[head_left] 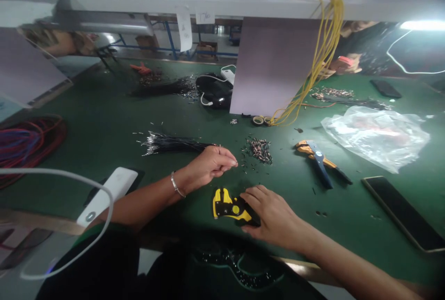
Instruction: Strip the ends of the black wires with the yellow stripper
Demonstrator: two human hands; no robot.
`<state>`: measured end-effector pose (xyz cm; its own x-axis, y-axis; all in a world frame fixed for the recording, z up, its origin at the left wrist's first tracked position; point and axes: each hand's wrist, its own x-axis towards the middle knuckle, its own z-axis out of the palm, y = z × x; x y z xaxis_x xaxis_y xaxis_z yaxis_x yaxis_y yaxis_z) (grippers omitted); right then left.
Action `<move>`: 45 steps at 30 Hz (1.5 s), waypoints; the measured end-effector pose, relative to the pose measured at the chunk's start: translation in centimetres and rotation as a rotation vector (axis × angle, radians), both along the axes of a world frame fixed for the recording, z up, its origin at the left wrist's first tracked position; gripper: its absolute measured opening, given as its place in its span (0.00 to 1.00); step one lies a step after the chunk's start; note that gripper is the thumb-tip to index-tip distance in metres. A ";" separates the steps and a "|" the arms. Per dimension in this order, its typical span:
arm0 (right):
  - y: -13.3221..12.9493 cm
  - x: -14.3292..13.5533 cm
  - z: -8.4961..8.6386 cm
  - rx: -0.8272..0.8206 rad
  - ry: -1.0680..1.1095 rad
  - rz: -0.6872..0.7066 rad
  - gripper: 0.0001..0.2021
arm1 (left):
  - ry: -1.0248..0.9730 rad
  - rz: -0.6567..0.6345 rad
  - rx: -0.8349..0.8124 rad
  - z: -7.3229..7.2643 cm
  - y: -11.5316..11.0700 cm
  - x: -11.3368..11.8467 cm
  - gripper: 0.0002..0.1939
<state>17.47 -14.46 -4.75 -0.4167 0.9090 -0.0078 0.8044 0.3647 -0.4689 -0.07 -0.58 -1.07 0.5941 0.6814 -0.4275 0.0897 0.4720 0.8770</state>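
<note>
A: What is each hand doing?

B: The right hand (274,216) lies closed over the handles of a yellow-and-black wire stripper (231,206), gripping it flat on the green desk (104,124). The left hand (208,164), just beyond the stripper and to its left, has its fingertips (232,163) pinched together; whatever they pinch is too small to make out.

A: And around the stripper?

B: Straight beyond it, past the left hand's fingertips, sits a loose heap of small metal terminals (260,148). Left of that heap, a bundle of black wires (174,143) runs out from under the left hand, its bare ends pointing away to the left. Right of the stripper lies a second tool with orange and blue handles (321,158), well apart from it.

A: Any containers?

B: Only a clear plastic bag (377,135), far right of the stripper, crumpled on the desk; I cannot tell what is in it. A dark phone (405,212) lies nearer than the bag, at the right edge. Yellow wires (323,45) hang from the rail above, beyond the heap.
</note>
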 end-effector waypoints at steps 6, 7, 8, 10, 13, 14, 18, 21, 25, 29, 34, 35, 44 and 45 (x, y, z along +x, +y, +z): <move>-0.3 -0.1 -1.1 -0.011 0.004 -0.027 0.22 | -0.015 0.032 0.055 -0.1 0.2 -0.3 0.03; -0.2 0.1 -1.1 -0.018 0.053 -0.055 0.22 | -0.010 0.037 0.064 -0.1 0.3 -0.4 0.03; 0.0 0.4 -1.0 -0.040 0.122 -0.091 0.23 | -0.006 0.042 0.074 0.0 0.4 -0.5 0.03; 0.4 1.2 -0.7 -0.162 0.310 -0.179 0.22 | -0.003 0.046 0.094 0.0 0.6 -0.6 0.02; 0.9 3.1 -0.1 -0.529 0.645 -0.312 0.16 | -0.004 0.049 0.119 0.0 0.9 -0.8 0.02; 1.0 3.7 0.1 -0.616 0.782 -0.334 0.15 | -0.005 0.051 0.123 -0.1 0.9 -0.8 0.02; 1.0 5.2 0.2 -0.698 1.245 -0.327 0.26 | -0.003 0.055 0.125 -0.4 1.1 -0.8 0.02; 0.8 4.9 0.0 -0.701 1.347 -0.372 0.31 | -0.004 0.058 0.132 -0.8 1.0 -0.7 0.02; 0.7 3.7 0.4 -0.746 1.339 -0.380 0.31 | 0.006 0.071 0.154 -1.2 0.9 -0.5 0.03; 1.2 3.4 0.7 -0.767 1.287 -0.294 0.31 | 0.006 0.055 0.155 -0.9 0.8 -0.5 0.03; 1.8 3.6 0.3 -0.805 1.315 -0.189 0.32 | -0.004 -0.039 0.058 -0.3 0.9 -0.5 0.03; 1.8 3.6 0.2 -0.811 1.324 -0.171 0.32 | -0.018 -0.056 0.037 -0.3 0.9 -0.5 0.03; 1.9 3.4 -0.1 -0.849 1.343 -0.126 0.32 | -0.072 -0.126 -0.042 -1.0 0.8 -0.4 0.04; 2.0 3.4 -0.1 -0.850 1.343 -0.123 0.32 | -0.070 -0.138 -0.040 -1.1 0.8 -0.4 0.04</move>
<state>20.90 -12.50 -4.84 -0.4666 0.8588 -0.2115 -0.3390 -0.3945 -0.8541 -0.46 0.27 -2.19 0.7099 0.5749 -0.4069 0.0955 0.4939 0.8643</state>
